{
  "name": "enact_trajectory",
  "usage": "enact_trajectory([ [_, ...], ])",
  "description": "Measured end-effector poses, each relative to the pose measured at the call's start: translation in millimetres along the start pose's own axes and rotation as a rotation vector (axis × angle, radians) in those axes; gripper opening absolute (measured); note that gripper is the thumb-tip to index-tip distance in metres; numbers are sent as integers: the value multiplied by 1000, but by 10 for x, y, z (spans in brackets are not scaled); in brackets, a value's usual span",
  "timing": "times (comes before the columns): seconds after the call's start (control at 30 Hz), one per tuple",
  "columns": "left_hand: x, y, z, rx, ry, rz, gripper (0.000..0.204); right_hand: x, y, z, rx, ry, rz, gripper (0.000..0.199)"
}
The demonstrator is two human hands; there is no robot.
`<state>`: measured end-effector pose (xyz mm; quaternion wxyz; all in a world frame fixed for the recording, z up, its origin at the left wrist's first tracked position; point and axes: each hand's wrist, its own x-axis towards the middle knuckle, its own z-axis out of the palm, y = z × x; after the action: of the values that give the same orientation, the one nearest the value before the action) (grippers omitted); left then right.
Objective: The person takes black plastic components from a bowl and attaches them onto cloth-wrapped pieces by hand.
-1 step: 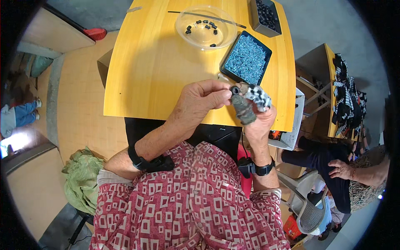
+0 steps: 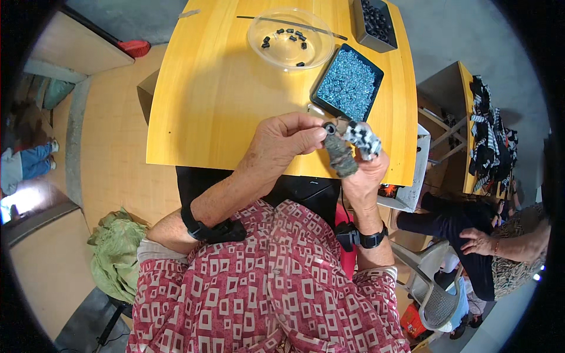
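Over the table's near right part, my left hand (image 2: 282, 141) pinches the edge of a small black ring-shaped piece (image 2: 330, 129) between thumb and forefinger. My right hand (image 2: 366, 177) is closed against the same piece from the other side. Cloth covers two of its digits: a camouflage green finger cover (image 2: 340, 156) and a black-and-white patterned one (image 2: 365, 141). These covers partly hide the right fingertips. Just beyond the hands lies a dark tray (image 2: 321, 97) full of small shiny blue pieces. A little clear object (image 2: 315, 110) sits at its near corner.
A clear round plastic dish (image 2: 259, 54) holds several black pieces, with a thin dark rod (image 2: 247, 17) passing by it. At the far right stands a dark box (image 2: 379, 43) of black parts. Another person's hand (image 2: 478, 242) and a grey chair (image 2: 438, 303) are to my right.
My right hand has shifted slightly left, its covered fingers turning a little around the black piece. The ring has tilted slightly. My left hand stays almost still.
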<state>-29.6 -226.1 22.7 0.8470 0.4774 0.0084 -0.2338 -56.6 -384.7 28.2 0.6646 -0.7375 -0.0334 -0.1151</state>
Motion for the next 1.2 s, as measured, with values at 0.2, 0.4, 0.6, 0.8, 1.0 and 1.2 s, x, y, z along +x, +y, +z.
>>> enact_trajectory([
  [0.2, 0, -42, -63, -58, 60, -90, 15, 25, -98, 10, -489, -102, -289, 20],
  [0.4, -15, -53, -126, -89, 81, -92, 14, 168, -114, -58, -649, -219, -470, 21],
  [0.6, 26, -44, -226, -117, 79, -112, 20, 872, -140, -353, -844, -187, -198, 14],
  [0.8, 55, -84, -277, -143, 108, -160, 18, 1115, 81, -249, -1246, -454, -359, 16],
  [1.0, 59, -79, -269, -144, 84, -159, 17, 1195, 186, -408, -887, -338, -229, 12],
  [1.2, 62, -93, -279, -137, 93, -161, 17, 1149, 148, -273, -1046, -345, -350, 17],
])
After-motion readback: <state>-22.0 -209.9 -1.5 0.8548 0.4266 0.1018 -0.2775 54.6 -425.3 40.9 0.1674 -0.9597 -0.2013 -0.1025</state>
